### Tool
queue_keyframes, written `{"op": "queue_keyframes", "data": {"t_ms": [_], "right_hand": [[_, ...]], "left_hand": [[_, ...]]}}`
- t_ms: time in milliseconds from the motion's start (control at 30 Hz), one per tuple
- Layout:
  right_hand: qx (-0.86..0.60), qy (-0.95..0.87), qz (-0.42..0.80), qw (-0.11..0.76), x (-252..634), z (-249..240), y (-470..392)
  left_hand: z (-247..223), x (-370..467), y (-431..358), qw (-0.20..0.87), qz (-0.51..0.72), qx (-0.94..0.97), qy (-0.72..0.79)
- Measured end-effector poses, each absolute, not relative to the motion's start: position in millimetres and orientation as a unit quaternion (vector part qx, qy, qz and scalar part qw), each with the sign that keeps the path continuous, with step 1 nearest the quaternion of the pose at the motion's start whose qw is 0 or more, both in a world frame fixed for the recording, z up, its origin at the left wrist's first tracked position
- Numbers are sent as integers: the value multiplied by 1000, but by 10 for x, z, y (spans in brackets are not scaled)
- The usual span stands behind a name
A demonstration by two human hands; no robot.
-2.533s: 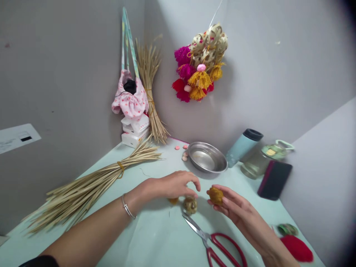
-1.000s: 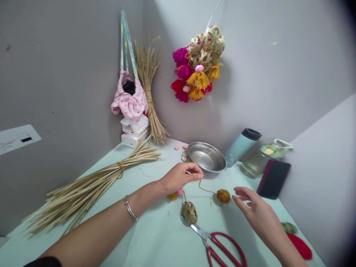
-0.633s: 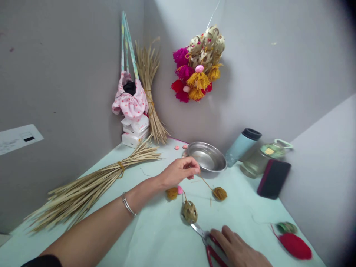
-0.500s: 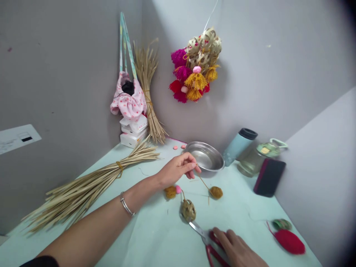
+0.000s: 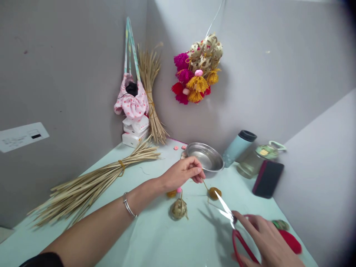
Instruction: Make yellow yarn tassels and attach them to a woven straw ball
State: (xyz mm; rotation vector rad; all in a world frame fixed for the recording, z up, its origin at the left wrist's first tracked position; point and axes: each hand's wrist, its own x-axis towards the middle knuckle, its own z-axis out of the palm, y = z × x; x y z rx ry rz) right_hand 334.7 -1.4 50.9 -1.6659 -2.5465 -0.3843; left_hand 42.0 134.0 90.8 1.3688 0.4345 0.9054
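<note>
My left hand pinches a mustard yarn strand above the table. The strand runs down to a small mustard yarn ball. My right hand holds red-handled scissors, raised with the blades apart; their tips are near the yarn ball. Left of the blades, a woven straw ball lies on the table, with a pink bead and a mustard tassel behind it, partly hidden by my left wrist.
A metal bowl sits behind my left hand. A blue tumbler, glass jug and phone stand right. Straw strips lie left. Red yarn is beyond my right hand. Woven balls with tassels hang above.
My right hand has lifted the scissors off the table, and their blades have spread near the mustard ball. The straw ball has shifted left and turned. My left hand still pinches the strand, slightly further right.
</note>
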Motion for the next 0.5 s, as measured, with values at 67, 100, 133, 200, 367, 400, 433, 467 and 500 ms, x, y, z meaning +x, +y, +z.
{"op": "queue_keyframes", "data": {"t_ms": [67, 100, 133, 200, 367, 400, 433, 467, 500], "right_hand": [[-554, -818, -155, 3, 3161, 521, 117], [-568, -804, -174, -12, 3071, 518, 173], [-582, -791, -186, -32, 2990, 510, 221], [-597, -774, -198, -69, 2870, 479, 292], [-608, -759, -216, -84, 2823, 351, 342], [-614, -755, -215, -83, 2836, 323, 339], [-621, -750, -213, -81, 2852, 296, 335], [-627, -745, -211, -80, 2869, 270, 332], [-633, -741, -209, -79, 2889, 246, 330]], "left_hand": [[931, 430, 1308, 666, 395, 605, 184], [940, 436, 1293, 667, 393, 607, 179], [948, 441, 1280, 668, 390, 609, 174], [962, 448, 1257, 671, 378, 616, 165], [1018, 431, 1229, 686, 352, 618, 153], [1037, 420, 1230, 692, 352, 612, 148], [1058, 406, 1232, 699, 353, 606, 141], [1080, 390, 1235, 704, 357, 599, 135], [1105, 373, 1238, 708, 360, 593, 129]]}}
